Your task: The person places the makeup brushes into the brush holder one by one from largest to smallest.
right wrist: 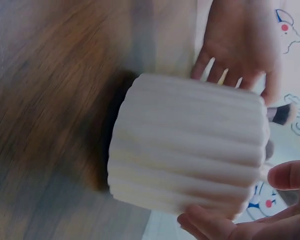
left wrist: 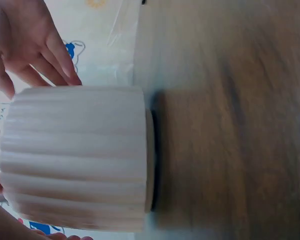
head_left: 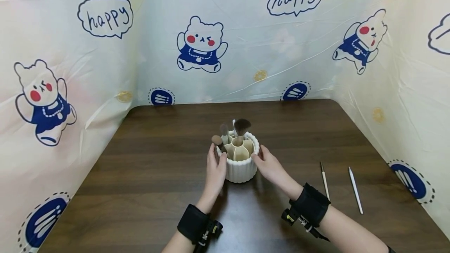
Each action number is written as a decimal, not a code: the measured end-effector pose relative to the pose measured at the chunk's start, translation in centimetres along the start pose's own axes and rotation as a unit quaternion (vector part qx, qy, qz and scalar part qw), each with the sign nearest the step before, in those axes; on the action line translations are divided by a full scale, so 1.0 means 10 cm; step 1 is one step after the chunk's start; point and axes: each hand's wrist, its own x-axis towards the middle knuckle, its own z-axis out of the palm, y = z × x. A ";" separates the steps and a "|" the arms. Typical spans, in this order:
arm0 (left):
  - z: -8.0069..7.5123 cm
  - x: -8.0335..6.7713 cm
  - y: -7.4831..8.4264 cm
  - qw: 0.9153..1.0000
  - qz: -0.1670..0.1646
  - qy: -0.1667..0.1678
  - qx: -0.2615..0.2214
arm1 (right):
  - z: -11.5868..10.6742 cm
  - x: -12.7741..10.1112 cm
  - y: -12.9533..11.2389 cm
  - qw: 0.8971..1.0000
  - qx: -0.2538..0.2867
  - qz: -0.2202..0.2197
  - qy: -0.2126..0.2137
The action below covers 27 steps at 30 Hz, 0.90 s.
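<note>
A white fluted makeup brush holder (head_left: 240,171) stands upright between the two hands, its inside split into cream compartments. Several makeup brushes poke out of it, among them a dark fluffy one (head_left: 242,126) and a tan-headed one (head_left: 216,140) at the left rim. The left hand (head_left: 215,169) holds the holder's left side, thumb toward the front. On the opposite side the right hand (head_left: 272,167) holds it near the rim with thumb and fingers spread. The fluted wall (right wrist: 190,142) fills much of the right wrist view; the left hand's fingers lie along its far side.
Two slim sticks lie on the brown wooden table (head_left: 147,190) to the right: a dark-tipped brush (head_left: 325,182) and a white pen-like stick (head_left: 356,190). A printed curtain (head_left: 246,50) with bears rises behind the table and along both sides.
</note>
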 end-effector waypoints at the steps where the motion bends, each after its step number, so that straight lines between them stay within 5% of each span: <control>1: -0.01 0.01 -0.01 1.000 0.000 -0.005 0.004 | 0.00 -0.02 -0.01 1.000 0.000 0.003 -0.003; 8: -0.02 0.02 -0.03 0.999 0.002 -0.035 0.005 | 0.01 -0.05 -0.05 1.000 0.003 -0.012 -0.006; 20: 0.09 -0.12 0.02 1.000 0.010 0.019 0.006 | -0.03 0.13 0.05 1.000 0.007 -0.016 -0.001; 27: 0.07 -0.12 0.00 1.000 -0.001 0.025 0.016 | -0.05 0.14 0.06 1.000 0.016 -0.019 -0.007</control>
